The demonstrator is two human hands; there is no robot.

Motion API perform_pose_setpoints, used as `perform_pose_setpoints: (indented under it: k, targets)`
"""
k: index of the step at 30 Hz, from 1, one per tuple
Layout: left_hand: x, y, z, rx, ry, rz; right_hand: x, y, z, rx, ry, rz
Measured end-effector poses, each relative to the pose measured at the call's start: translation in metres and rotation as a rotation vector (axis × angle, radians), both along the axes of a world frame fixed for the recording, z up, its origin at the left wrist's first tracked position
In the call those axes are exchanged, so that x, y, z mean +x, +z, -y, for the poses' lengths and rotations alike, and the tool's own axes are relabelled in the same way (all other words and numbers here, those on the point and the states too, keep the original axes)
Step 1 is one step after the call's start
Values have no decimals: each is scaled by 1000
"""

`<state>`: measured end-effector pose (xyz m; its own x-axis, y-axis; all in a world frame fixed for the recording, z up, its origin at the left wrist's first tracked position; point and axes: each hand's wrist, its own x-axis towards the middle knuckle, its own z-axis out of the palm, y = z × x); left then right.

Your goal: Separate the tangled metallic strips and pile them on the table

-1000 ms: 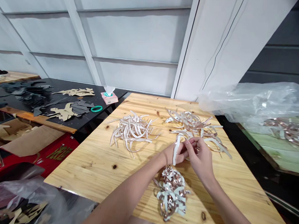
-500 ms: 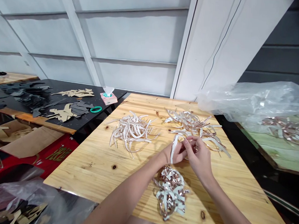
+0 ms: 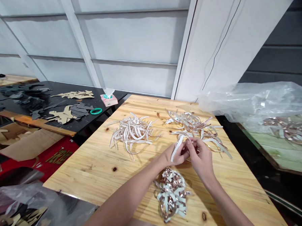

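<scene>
A curved white strip with a shiny rose-gold edge [image 3: 177, 147] is pinched in my left hand [image 3: 179, 154], its end bent over toward the fingertips. My right hand [image 3: 200, 155] meets the left at the strip's upper end, thumb and fingers closed on it; the exact grip is partly hidden. Just beyond the hands spreads a loose pile of rose-gold and white strips [image 3: 191, 123]. Left of it lies a heap of whitish curved strips [image 3: 133, 130]. Close to my body, between the forearms, is a mound of small curled shiny scraps [image 3: 172, 191].
The wooden table [image 3: 92, 167] carries these piles. A black table [image 3: 91, 88] at left holds dark and tan cut pieces, a tissue box [image 3: 108, 99] and a green tape ring [image 3: 95, 111]. A cardboard box [image 3: 30, 147] stands below. Clear plastic sheeting [image 3: 255, 100] and more strips are at right.
The strip in my hands has tilted and shows more of its white face. Both hands stay nearly in place. A bit of another person's hand at the far left edge has left view.
</scene>
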<state>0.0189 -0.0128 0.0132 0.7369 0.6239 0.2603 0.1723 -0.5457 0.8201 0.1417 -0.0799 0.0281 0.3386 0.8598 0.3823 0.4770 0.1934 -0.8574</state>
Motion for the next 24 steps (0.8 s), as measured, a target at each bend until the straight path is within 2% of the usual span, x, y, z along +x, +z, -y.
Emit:
perform_pose_setpoints:
  k: [3,9,16,24]
  targets:
    - [-2,2,1,33,-37,27,0,0,0,1,2,-7]
    - [-4,4,2,81,6,-4,0,0,0,-1,-16,3]
    - [-8,13,3,37,17,-89,-4,2,2,-13,-2,44]
    - [-8,13,2,46,35,-97,-3,1,1,-21,16,38]
